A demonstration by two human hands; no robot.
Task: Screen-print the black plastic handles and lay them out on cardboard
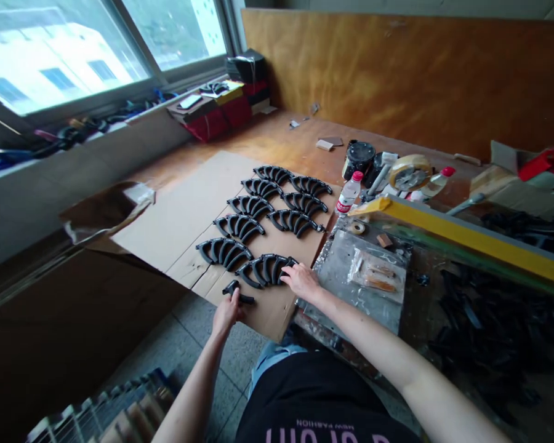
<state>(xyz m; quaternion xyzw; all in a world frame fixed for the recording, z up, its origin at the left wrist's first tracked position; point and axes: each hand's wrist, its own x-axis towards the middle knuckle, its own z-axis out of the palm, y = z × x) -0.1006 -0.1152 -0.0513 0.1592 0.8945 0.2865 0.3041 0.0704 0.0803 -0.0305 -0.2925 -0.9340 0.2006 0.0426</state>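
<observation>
My left hand [228, 312] is closed around one loose black curved part [245, 299], shaped like a small handle with a thicker head, near the front edge of a flat cardboard sheet [191, 184]. My right hand [301, 281] has its fingers closed on the end part of the nearest fan-like row of black curved parts [270, 269]. Several more such rows [242, 226] lie behind it in two columns, the parts overlapping side by side. My right fingertips partly cover the part they grip.
To the right are a bottle with a red cap [349, 193], a tape roll [410, 172], a plastic bag of small pieces [377, 272] and a yellow-edged bar [471, 231]. Beyond the bar lies a dark heap of black parts [484, 332]. Boxes [219, 117] stand by the window.
</observation>
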